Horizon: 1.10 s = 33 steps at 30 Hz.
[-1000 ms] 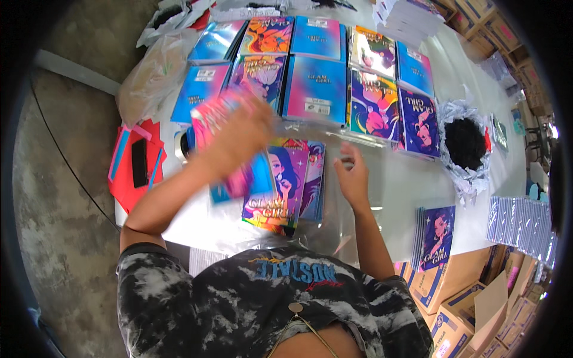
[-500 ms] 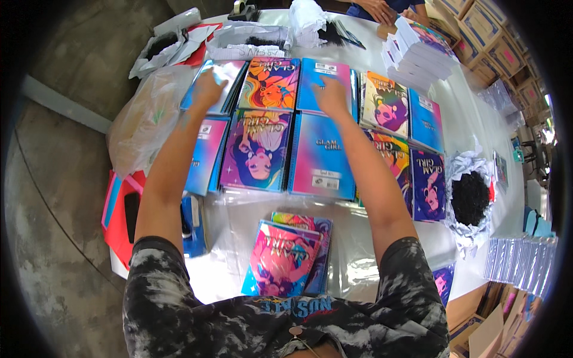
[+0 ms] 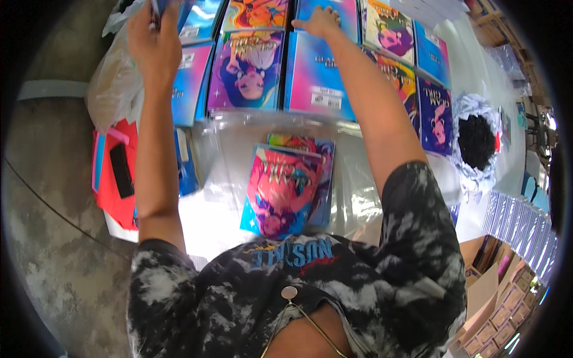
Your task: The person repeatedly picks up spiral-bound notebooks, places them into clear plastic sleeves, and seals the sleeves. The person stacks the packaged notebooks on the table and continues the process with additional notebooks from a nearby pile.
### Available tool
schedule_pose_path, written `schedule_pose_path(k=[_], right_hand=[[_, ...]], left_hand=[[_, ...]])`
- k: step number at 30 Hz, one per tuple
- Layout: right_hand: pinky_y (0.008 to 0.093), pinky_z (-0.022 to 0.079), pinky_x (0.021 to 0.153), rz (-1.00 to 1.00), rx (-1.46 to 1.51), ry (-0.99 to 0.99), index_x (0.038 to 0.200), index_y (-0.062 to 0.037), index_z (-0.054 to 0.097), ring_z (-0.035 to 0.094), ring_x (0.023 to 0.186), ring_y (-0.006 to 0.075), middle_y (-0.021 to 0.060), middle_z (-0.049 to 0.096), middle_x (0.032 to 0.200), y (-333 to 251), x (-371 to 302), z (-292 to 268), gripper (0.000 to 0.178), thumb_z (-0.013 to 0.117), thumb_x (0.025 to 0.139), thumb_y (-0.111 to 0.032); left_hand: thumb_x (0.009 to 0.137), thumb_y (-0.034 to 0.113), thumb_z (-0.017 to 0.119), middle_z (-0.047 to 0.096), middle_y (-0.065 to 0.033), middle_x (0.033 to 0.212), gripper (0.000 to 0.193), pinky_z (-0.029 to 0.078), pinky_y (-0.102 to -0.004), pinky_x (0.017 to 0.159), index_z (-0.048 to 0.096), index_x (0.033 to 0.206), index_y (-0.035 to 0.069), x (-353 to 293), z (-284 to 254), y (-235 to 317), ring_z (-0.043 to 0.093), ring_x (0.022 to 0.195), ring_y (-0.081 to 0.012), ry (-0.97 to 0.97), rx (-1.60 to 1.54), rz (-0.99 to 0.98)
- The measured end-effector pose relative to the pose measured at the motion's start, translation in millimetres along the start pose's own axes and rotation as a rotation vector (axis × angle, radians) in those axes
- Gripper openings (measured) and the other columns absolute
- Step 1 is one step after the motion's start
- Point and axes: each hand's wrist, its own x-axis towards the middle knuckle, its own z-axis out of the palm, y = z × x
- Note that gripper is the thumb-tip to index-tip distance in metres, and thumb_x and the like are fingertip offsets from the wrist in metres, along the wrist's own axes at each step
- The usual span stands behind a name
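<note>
At the far left edge of the notebook stacks, my left hand (image 3: 154, 42) is raised, its fingers closed on the edge of a thin blue notebook (image 3: 181, 13), partly cut off by the picture's top. My right hand (image 3: 323, 22) lies with fingers spread on a blue-and-pink notebook (image 3: 307, 8) in the far row. In front of it is another blue-pink notebook (image 3: 316, 71), back cover up. Beside that lies a purple notebook with a drawn dark-haired figure (image 3: 246, 71). Closer to me, a pink illustrated notebook (image 3: 280, 188) rests on other notebooks.
Clear plastic sheeting (image 3: 352, 179) covers part of the white table. At left are a red folder (image 3: 122, 203), a black phone-like slab (image 3: 121, 170) and a plastic bag (image 3: 110, 89). On the right, crumpled paper (image 3: 474, 179) surrounds black strands (image 3: 476, 142), near stacked notebooks (image 3: 519, 230).
My left hand has come up off the far-left stack, moving left with a notebook. My right hand stays on its stack. The view has tipped down, so everything sits higher in the picture.
</note>
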Motion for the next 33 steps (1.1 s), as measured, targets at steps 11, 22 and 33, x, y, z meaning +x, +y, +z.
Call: schedule_pose_path(k=[11,22,33], right_hand=[[0.0441,0.028,0.098,0.059,0.212,0.025,0.124,0.0032,0.042,0.038,0.117,0.0388,0.0314,0.038,0.124,-40.2,-3.1,-43.8,0.059,0.055,0.077,-0.031],[0.0265,0.042,0.082,-0.113,1.319,-0.026,0.111,-0.0033,0.052,0.051,0.094,0.0101,0.0031,0.056,0.102,0.3,-335.1,-98.3,0.035,0.049,0.077,-0.004],[0.0362,0.048,0.074,0.102,0.314,-0.65,0.102,-0.0023,0.06,0.061,0.087,0.0279,0.0158,0.063,0.095,59.8,-389.0,-67.0,0.04,0.065,0.075,-0.031]], left_hand=[[0.065,0.001,0.063,0.056,-0.0092,0.107,0.041,0.037,-0.04,0.086,0.065,0.102,0.019,-214.6,-105.7,78.9,0.05,0.106,-0.0282,-0.885,-0.006,0.261],[0.073,0.045,0.062,0.042,-0.0192,0.131,0.076,0.031,-0.0411,0.1,0.039,0.13,0.0,-9.8,141.1,-108.5,0.037,0.123,-0.0358,-0.872,-0.093,0.09],[0.071,0.033,0.054,0.064,-0.0188,0.096,0.037,0.048,-0.0419,0.081,0.066,0.09,0.002,10.2,190.7,-58.2,0.062,0.092,-0.0345,-0.817,0.529,-0.263]])
